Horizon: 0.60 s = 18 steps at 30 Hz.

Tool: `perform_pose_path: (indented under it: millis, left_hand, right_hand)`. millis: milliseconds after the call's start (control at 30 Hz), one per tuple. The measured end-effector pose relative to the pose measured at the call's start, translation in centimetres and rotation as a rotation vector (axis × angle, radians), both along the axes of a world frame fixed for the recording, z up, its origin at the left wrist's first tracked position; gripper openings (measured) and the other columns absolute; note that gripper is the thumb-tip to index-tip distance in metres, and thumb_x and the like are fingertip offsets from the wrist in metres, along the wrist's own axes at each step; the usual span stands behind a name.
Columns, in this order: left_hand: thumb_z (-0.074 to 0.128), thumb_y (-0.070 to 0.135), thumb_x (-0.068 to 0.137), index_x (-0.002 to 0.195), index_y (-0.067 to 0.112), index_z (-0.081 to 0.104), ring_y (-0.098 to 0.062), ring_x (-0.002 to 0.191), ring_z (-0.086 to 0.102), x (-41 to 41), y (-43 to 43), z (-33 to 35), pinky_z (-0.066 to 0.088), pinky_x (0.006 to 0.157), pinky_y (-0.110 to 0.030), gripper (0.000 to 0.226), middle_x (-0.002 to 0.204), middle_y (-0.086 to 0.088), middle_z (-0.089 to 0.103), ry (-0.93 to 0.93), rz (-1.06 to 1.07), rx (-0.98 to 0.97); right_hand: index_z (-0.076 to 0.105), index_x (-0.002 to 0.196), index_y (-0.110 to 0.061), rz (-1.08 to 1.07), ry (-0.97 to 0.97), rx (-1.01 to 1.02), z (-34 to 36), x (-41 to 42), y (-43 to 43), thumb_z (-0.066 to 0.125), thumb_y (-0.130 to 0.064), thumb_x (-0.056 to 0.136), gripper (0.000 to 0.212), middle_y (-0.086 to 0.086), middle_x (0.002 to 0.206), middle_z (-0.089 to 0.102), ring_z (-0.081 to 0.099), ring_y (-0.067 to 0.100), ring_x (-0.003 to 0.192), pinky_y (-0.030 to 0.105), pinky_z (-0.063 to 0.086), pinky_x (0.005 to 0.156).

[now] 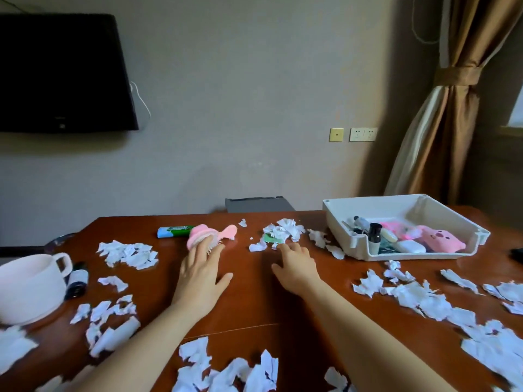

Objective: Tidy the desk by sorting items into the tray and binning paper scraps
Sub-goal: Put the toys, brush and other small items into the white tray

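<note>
A pink fish-shaped brush (210,235) lies on the brown desk (254,290) at the far middle. My left hand (202,274) is stretched out with fingers apart, its fingertips touching the brush's bristles. My right hand (295,264) reaches flat toward a small green item (268,237) half buried under white paper scraps (283,230); its fingers are apart and hold nothing. A white tray (339,213) at the far right holds small bottles and a pink plush. A green tube (174,231) lies behind the brush.
Torn white paper (128,254) is scattered over most of the desk, thick at the right (441,306) and near edge (226,372). A pink cup (28,287) and a dark small bottle (77,281) stand at the left. A grey bin (259,204) shows behind the desk.
</note>
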<state>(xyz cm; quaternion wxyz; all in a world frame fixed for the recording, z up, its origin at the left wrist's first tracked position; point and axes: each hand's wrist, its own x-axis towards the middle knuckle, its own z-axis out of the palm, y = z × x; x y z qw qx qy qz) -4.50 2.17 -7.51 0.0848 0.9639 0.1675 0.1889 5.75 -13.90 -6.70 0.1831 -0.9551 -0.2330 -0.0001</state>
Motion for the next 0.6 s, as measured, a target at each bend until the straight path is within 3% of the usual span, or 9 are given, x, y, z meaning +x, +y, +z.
perform_pose_path:
  millis: [267,467,600]
  left_hand:
    - [0.049,0.047,0.090,0.148,0.025,0.019,-0.025,0.145,0.014,1.8,2.6,-0.9,0.023,0.114,-0.043,0.068,0.158,-0.004,0.011,-0.185,0.136,-0.022]
    - [0.048,0.046,0.091,0.149,0.028,0.011,-0.029,0.144,0.014,3.6,4.4,-0.9,0.025,0.112,-0.048,0.072,0.158,-0.007,0.010,-0.179,0.209,-0.116]
    - [0.048,0.043,0.092,0.147,0.029,0.021,-0.027,0.141,0.024,4.3,4.9,-1.0,0.035,0.106,-0.045,0.063,0.154,-0.006,0.021,-0.186,0.172,-0.183]
  right_hand:
    - [0.034,0.139,-0.019,-0.091,-0.125,0.050,-1.4,1.6,1.0,0.034,-0.041,0.097,0.048,0.008,0.144,0.037,0.035,0.028,0.132,0.041,0.030,0.108]
    - [0.041,0.135,-0.022,-0.127,-0.132,-0.002,-1.5,3.0,1.7,0.027,-0.045,0.097,0.046,0.008,0.141,0.041,0.035,0.027,0.132,0.041,0.028,0.108]
    - [0.045,0.132,-0.023,-0.123,-0.127,0.009,-1.5,3.1,1.8,0.028,-0.044,0.097,0.044,0.006,0.139,0.043,0.035,0.026,0.131,0.041,0.028,0.108]
